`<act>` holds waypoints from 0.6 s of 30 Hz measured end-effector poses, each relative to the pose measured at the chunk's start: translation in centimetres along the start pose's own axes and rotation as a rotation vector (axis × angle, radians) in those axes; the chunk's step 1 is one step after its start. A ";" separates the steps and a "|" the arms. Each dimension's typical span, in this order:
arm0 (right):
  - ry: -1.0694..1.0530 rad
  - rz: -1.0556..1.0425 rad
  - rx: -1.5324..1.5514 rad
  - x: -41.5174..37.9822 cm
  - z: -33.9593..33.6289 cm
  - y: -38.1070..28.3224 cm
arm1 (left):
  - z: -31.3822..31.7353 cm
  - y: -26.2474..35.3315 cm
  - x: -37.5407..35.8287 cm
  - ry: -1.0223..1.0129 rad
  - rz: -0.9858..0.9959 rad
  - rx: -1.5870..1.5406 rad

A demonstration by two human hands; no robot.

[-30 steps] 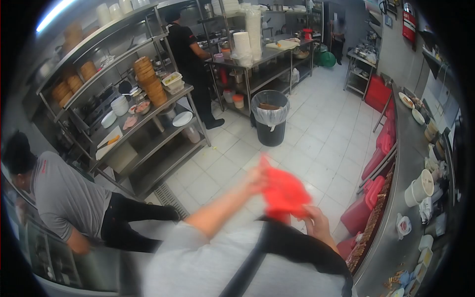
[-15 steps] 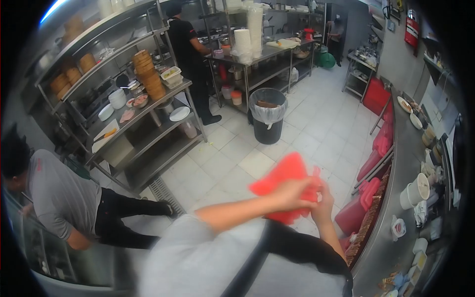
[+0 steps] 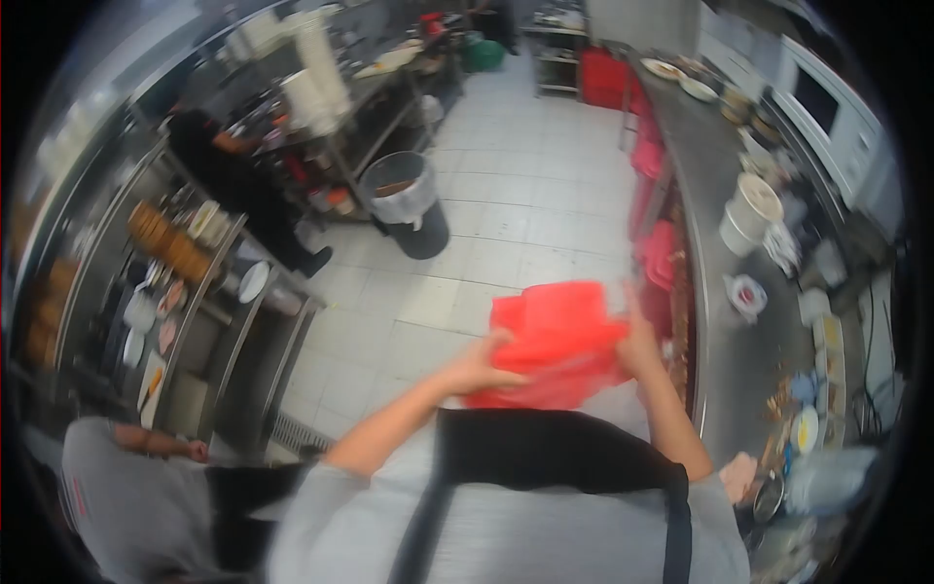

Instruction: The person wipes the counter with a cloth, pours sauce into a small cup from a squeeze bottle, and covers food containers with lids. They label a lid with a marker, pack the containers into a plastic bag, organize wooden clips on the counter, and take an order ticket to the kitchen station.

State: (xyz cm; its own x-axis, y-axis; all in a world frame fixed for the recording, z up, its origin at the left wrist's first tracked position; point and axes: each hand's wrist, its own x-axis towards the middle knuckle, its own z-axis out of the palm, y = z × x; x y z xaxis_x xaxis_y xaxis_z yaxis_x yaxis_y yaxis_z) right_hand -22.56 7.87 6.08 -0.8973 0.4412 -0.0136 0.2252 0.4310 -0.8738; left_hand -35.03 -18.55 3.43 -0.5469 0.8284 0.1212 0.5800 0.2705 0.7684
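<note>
A thin red plastic bag [image 3: 559, 336] is spread out in front of my chest, above the tiled floor. My left hand [image 3: 482, 365] grips its left edge, with thumb and fingers on either side of the film. At the opposite edge, my right hand [image 3: 637, 343] holds the bag near its upper right corner; motion blurs those fingertips. What the bag contains, if anything, cannot be seen.
A steel counter [image 3: 715, 331] runs along my right, bearing white tubs [image 3: 749, 214] and a small bagged item [image 3: 746, 297]. Ahead stands a lined trash bin [image 3: 409, 209]. Shelving is at left, where one person in grey [image 3: 146, 496] and another in black [image 3: 243, 185] stand.
My hands have moved apart, and the bunched red bag is now stretched wider between them. The view has swung right, showing more of the counter. The person in grey is more upright.
</note>
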 end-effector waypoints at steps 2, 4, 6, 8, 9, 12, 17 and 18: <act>-0.512 0.104 1.137 -2.4 0.3 -0.5 | -1.7 0.8 2.0 0.041 -0.507 0.258; -0.661 0.178 1.442 -5.7 0.6 -4.4 | -1.4 -6.0 3.2 0.236 -0.553 0.403; -0.667 -0.138 0.808 -5.3 -0.8 -2.5 | -1.0 -9.2 4.3 0.252 -0.558 -0.430; -0.369 -0.280 0.101 -3.6 -1.9 0.5 | -0.6 -7.6 5.5 0.098 -0.469 -1.045; -0.081 -0.277 -0.272 -2.2 -2.5 2.8 | -1.2 -3.3 5.7 -0.055 -0.371 -1.238; 0.324 0.005 -0.406 1.7 -4.1 9.6 | 0.2 -0.4 8.8 -0.421 -0.308 -1.433; -0.177 0.224 1.237 5.9 -3.4 6.1 | 1.7 -7.4 17.0 -0.091 -0.387 0.074; -0.234 0.191 1.352 6.1 -3.3 3.0 | 1.4 -10.3 18.0 -0.022 -0.436 0.153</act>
State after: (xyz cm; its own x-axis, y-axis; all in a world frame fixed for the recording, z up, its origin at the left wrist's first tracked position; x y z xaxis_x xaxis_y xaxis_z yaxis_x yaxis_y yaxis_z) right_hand -26.08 14.42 4.93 -0.9671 0.2073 -0.1476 -0.0681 -0.7697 -0.6347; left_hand -50.00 -5.78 -3.20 -0.7475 0.6311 -0.2074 0.3819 0.6637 0.6431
